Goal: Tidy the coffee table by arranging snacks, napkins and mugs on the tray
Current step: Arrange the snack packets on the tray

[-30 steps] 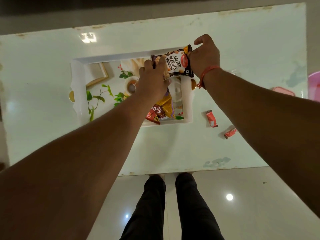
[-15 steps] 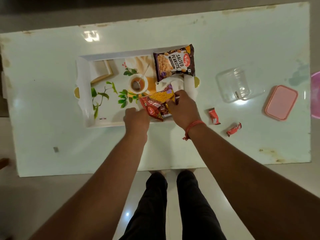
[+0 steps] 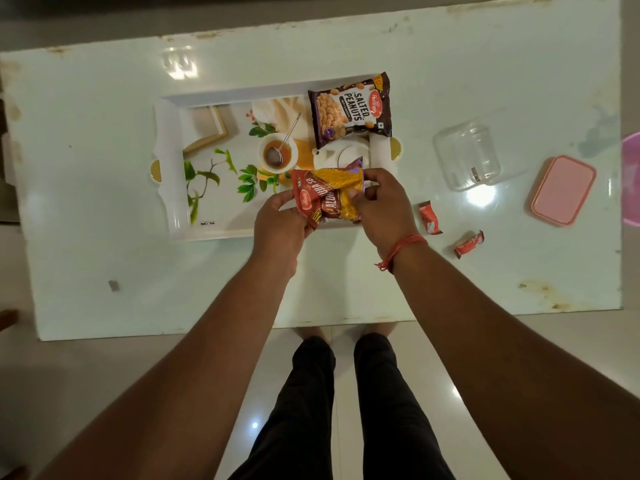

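A white tray (image 3: 169,188) with a printed picture of leaves and a tea cup lies on the white coffee table (image 3: 86,116). A dark pack of salted peanuts (image 3: 349,109) lies at the tray's far right corner. Over the tray's near right part, both hands hold a red and yellow snack pack (image 3: 327,195). My left hand (image 3: 278,230) grips its left end. My right hand (image 3: 381,206) pinches its right end. Two small red wrapped candies (image 3: 429,218) (image 3: 469,244) lie on the table right of the tray.
A clear plastic container (image 3: 467,157) and a pink lid (image 3: 562,190) sit on the table's right side. A pink object (image 3: 632,178) shows at the right edge. My legs stand at the table's near edge on a glossy tiled floor.
My hands left the peanut pack at the tray's far right corner and came back to the near side. Both now hold the red and yellow pack, lifted slightly.
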`<state>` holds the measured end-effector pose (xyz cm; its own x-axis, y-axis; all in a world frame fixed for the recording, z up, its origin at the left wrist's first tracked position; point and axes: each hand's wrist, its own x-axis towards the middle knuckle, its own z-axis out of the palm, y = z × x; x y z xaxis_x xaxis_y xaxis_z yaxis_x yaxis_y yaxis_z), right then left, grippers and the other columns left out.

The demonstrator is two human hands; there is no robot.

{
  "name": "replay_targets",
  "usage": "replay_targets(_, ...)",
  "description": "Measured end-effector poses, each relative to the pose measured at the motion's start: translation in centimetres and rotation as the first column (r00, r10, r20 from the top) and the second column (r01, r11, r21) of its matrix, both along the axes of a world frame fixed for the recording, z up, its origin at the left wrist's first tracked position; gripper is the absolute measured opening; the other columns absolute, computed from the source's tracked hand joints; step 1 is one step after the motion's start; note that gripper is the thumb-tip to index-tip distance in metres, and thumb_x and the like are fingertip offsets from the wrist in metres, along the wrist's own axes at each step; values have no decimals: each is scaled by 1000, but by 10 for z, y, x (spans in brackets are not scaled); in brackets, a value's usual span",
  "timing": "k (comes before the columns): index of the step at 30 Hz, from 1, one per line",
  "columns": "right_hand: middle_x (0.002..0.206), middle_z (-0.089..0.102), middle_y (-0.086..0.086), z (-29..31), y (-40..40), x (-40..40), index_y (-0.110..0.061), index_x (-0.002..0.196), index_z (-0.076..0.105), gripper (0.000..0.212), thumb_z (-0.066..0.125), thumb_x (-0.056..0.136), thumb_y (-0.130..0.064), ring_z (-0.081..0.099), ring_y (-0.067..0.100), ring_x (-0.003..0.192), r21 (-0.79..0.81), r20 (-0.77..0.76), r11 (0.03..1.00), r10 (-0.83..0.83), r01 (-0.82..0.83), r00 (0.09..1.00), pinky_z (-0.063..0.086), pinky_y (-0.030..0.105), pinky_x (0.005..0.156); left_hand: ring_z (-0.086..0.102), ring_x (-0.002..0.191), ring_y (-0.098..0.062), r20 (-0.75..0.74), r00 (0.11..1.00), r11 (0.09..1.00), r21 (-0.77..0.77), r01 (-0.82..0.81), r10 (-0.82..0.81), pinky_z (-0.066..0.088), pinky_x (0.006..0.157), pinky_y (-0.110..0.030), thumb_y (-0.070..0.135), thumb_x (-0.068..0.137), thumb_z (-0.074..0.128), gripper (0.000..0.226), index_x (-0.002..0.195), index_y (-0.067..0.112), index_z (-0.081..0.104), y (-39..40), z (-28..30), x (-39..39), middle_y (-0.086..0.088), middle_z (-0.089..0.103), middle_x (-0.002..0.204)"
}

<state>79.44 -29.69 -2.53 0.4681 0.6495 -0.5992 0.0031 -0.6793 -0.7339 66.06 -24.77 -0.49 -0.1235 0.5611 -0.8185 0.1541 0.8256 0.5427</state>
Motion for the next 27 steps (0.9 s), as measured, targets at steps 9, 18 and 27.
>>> replay_targets(9,86,65,10,9,-18,33,-25,114,61,20,59,95,-17,64,23,78,-21,57,999,-39,40,998,52,34,68,59,90,-13,-178,933,928,152,340,-313,56,80,-25,-12,91,43,42,120,12,62,5,-3,-25,1,61,92)
replay_targets(18,96,69,11,20,-31,-5,-19,120,52,28,59,96,-7,70,32,97,92,-311,943,-277,319,909,56,55,90,71,91,-24,206,978,992,-130,-3,30,61,85,-39,26,103,50,23,114,8,59,-12,3,2,-13,72,100)
replay_targets(27,102,64,6,30,-63,-8,-19,134,44,51,70,91,-22,66,16,96,34,-123,989,-136,141,983,57,30,89,70,103,-23,133,981,975,190,114,-141,62,81,-43,21,105,46,15,113,16,58,-3,14,-11,-6,69,111)
